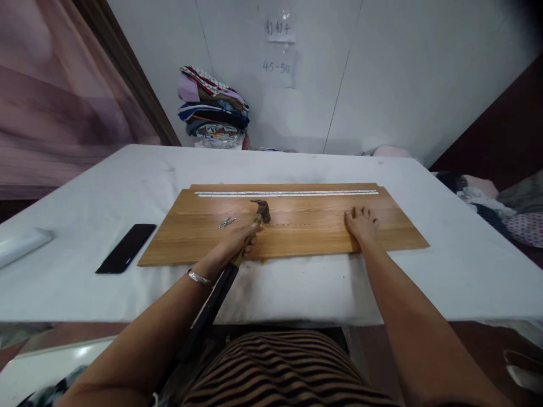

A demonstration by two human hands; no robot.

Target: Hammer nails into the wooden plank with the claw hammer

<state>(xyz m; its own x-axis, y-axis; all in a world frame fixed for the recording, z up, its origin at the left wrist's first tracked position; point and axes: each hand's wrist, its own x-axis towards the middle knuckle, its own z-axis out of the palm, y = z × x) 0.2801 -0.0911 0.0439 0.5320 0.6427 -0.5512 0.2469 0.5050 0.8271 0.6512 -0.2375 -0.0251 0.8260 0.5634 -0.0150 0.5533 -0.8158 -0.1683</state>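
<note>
My left hand [240, 241] is wrapped round the upper handle of a claw hammer [263, 211]. The hammer's head is over the middle of a wooden board [314, 240], and its black grip slants down toward my body. Whether the head touches the board I cannot tell. To the left of the head lies a small pile of nails [226, 222]. A row of small dark spots [292, 224], nails or holes, runs to the right of the head. My right hand [362, 224] rests on the board's right part, fingers spread and holding nothing.
Two white strips [288, 193] run along the board's far side. A black phone [126, 249] lies left of the board on the white-covered table [297, 288]. A clear plastic roll [23, 246] is at the far left. Folded clothes [214, 107] are stacked by the wall behind.
</note>
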